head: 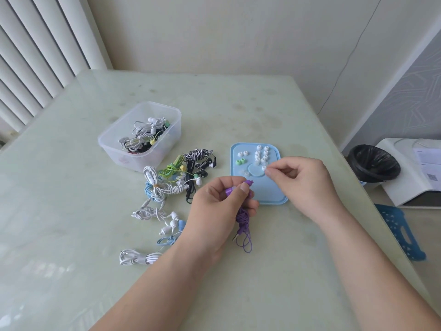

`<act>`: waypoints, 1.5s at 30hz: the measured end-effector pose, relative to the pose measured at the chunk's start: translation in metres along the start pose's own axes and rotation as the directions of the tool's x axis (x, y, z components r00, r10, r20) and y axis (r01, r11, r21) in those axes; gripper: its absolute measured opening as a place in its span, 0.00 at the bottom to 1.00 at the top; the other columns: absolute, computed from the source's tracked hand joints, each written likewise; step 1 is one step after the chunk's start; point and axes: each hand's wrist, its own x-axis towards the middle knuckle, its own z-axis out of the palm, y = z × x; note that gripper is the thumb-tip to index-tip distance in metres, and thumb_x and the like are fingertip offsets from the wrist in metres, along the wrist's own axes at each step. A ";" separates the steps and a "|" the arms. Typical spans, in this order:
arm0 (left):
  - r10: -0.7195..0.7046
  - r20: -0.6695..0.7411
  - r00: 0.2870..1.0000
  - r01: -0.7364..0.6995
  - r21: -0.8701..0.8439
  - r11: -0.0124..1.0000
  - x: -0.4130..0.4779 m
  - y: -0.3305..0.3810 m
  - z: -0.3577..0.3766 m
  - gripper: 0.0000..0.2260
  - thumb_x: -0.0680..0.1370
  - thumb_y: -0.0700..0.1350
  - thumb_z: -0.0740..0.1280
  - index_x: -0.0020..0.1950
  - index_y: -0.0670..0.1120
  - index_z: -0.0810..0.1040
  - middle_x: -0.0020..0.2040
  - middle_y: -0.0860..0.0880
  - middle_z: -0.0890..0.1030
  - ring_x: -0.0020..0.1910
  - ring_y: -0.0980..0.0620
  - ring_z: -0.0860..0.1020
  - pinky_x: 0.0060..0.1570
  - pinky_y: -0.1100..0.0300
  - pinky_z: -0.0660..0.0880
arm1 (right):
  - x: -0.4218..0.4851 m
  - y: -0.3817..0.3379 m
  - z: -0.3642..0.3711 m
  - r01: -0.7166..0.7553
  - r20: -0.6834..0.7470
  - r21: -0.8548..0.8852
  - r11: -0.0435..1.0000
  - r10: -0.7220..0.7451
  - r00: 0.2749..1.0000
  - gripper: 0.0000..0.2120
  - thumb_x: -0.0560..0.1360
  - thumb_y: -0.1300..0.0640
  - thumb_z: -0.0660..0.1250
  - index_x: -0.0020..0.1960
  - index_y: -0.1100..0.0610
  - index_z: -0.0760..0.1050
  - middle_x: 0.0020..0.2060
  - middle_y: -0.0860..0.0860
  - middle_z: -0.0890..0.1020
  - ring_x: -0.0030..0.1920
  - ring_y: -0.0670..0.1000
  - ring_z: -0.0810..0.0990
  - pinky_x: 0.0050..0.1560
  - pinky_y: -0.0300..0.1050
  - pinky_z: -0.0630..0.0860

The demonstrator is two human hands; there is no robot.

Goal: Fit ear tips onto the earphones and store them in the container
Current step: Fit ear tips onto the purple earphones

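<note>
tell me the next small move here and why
Probably carry the white ear tip across to the purple earphones and press it onto the bud. The right hand pinches that tip over the blue tray. The left hand holds the earphones with one bud poking out past the thumb, apparently without a tip.

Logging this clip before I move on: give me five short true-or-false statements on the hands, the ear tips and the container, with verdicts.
1. The left hand grips purple earphones. True.
2. The right hand pinches a green ear tip. False: it pinches a white ear tip.
3. The clear container holds nothing. False: tangled earphones lie in it.
4. Several ear tips lie on the blue tray. True.
5. Some loose earphones lie between container and tray. True.
</note>
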 end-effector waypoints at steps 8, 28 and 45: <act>0.127 -0.019 0.992 -0.124 0.099 0.987 -0.004 0.001 0.004 0.03 0.82 0.40 0.71 0.52 0.45 0.85 0.38 0.43 0.86 0.38 0.45 0.83 0.48 0.46 0.79 | -0.018 -0.021 0.001 -0.347 0.358 0.696 0.629 0.115 0.927 0.11 0.64 0.65 0.75 0.46 0.64 0.82 0.37 0.60 0.85 0.35 0.54 0.83 0.38 0.45 0.81; 0.142 -0.033 0.989 -0.140 0.058 0.988 -0.004 0.002 0.004 0.04 0.82 0.39 0.69 0.54 0.41 0.84 0.37 0.44 0.85 0.36 0.48 0.82 0.44 0.50 0.77 | -0.027 -0.024 0.011 -0.282 0.320 0.727 0.627 0.054 0.946 0.07 0.65 0.62 0.77 0.42 0.59 0.87 0.41 0.63 0.85 0.40 0.62 0.82 0.48 0.58 0.79; 0.166 -0.030 0.986 -0.162 0.106 0.981 -0.006 0.003 0.005 0.04 0.82 0.39 0.69 0.51 0.43 0.84 0.38 0.43 0.86 0.38 0.48 0.83 0.47 0.51 0.83 | -0.031 -0.027 0.014 -0.042 0.110 0.641 0.767 -0.037 0.993 0.06 0.66 0.62 0.77 0.42 0.55 0.87 0.40 0.56 0.88 0.37 0.55 0.84 0.48 0.45 0.82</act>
